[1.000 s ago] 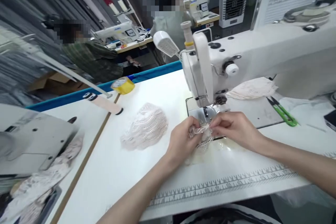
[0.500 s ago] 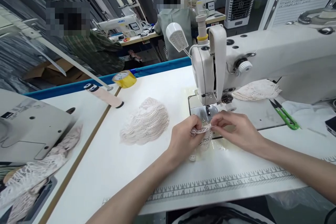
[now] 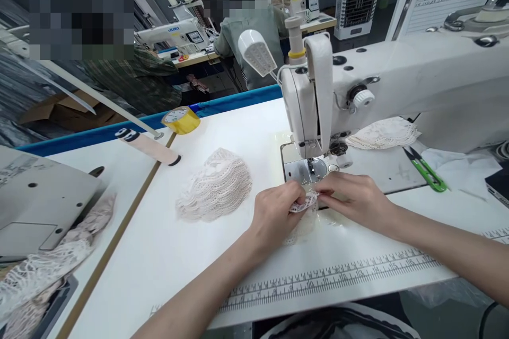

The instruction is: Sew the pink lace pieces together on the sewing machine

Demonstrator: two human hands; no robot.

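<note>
My left hand and my right hand meet in front of the presser foot of a white sewing machine. Both pinch a small piece of pale lace trim, fingers closed on its edge. The lace hangs down onto the white table between my hands. A heap of the same lace pieces lies just left of my left hand.
Green thread snips and a second lace pile lie under the machine arm at right. A yellow tape roll and a pink thread cone sit at the back left. A printed ruler runs along the front edge. Two people work at machines behind.
My hands have lowered the lace piece closer to the table and drawn slightly together. The view shifted a little; nothing else on the table moved.
</note>
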